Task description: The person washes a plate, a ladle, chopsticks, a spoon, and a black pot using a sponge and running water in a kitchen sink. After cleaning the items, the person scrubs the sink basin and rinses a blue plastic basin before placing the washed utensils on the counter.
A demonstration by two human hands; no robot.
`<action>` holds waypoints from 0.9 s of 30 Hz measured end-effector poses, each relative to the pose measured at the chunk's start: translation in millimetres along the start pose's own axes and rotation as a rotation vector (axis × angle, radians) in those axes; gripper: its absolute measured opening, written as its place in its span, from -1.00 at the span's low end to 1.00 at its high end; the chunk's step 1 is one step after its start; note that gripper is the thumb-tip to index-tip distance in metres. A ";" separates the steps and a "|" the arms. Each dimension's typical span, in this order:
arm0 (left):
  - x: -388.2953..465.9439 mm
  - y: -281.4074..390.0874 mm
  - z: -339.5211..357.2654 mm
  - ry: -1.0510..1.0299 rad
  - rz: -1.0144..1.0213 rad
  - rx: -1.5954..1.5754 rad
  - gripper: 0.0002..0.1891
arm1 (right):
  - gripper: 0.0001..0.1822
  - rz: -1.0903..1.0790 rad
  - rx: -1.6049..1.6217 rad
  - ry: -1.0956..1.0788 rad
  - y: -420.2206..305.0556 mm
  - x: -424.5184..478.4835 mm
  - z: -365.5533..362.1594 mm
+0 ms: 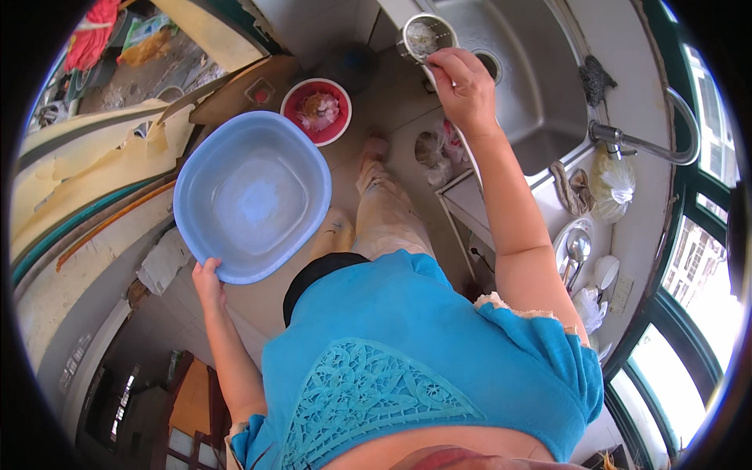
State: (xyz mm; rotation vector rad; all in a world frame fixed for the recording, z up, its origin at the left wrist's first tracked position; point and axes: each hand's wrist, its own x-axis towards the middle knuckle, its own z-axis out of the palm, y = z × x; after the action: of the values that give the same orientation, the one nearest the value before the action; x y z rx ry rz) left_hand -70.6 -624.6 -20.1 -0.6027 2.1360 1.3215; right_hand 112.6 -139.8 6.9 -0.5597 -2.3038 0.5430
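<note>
My left hand point(210, 282) grips the rim of a blue plastic basin point(252, 200), which is held out over the floor on my left. Nothing but a pale worn patch shows on its bottom. With my right hand point(467, 88) I hold a metal sink strainer basket point(427, 36) by its edge. Pale, wet-looking scraps lie inside the strainer. It is lifted over the near rim of a stainless steel sink point(529, 76), beside the uncovered drain hole point(487, 63). My right fingertips partly cover the strainer's rim.
A red bin with a white rim point(317, 111), holding scraps, stands on the floor ahead. A curved faucet point(646, 144) rises at the sink's right. A steel scourer point(597, 81), a cloth point(573, 188), a tied plastic bag point(614, 182) and a ladle point(578, 247) lie along the counter.
</note>
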 end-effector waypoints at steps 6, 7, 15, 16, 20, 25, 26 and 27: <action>-7.1 -68.2 -72.6 0.099 -0.155 -0.022 -0.78 | -0.83 -0.092 0.221 -0.266 -30.9 -41.2 141.3; -10.9 -80.8 -78.2 0.133 -0.185 -0.031 -0.77 | -0.82 -0.110 0.230 -0.265 -34.5 -44.9 156.3; -23.0 -158.7 -78.8 0.340 -0.288 -0.066 -0.70 | -0.87 0.336 0.016 -0.959 93.3 -195.6 404.1; -17.2 -163.4 -77.3 0.348 -0.289 -0.055 -0.69 | -0.87 0.362 -0.008 -0.961 102.3 -227.4 416.3; -29.8 -179.2 -45.7 0.407 -0.406 -0.161 -0.66 | -0.83 0.253 0.096 -0.895 59.3 -228.6 416.2; -17.8 -174.9 -23.1 0.390 -0.446 -0.163 -0.63 | -0.89 0.212 0.103 -0.728 84.6 -203.1 441.3; -16.0 -166.1 -28.7 0.357 -0.451 -0.115 -0.64 | -0.90 0.296 0.032 -0.937 104.9 -226.7 445.1; -16.4 -158.1 -32.6 0.352 -0.417 -0.130 -0.63 | -0.92 0.259 0.046 -0.861 97.0 -233.7 436.3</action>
State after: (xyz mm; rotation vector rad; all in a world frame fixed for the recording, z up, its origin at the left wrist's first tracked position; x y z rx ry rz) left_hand 33.7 -718.5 -101.4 -1.3381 2.0362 1.1877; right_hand -17.3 -280.8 -459.6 -0.6975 -3.0193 1.1294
